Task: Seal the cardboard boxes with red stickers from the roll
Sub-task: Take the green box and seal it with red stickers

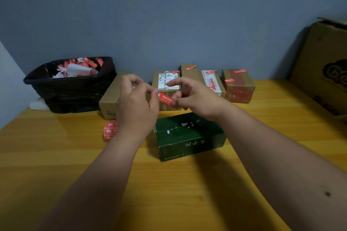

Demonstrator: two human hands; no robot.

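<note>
Glossy wooden table (cardboard boxes)

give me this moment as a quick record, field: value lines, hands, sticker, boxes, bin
left hand: pinches one end of the red sticker
right hand: pinches the other end
sticker: held in the air above the green box
green box: nearest box on the wooden table, no red sticker visible on it
sticker roll: on the table, left of the green box
back row boxes: by the wall, several with red stickers
black bin: back left, holds red and white scraps

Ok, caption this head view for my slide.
Both hands, left hand and right hand, hold a red sticker above the green box.
</note>
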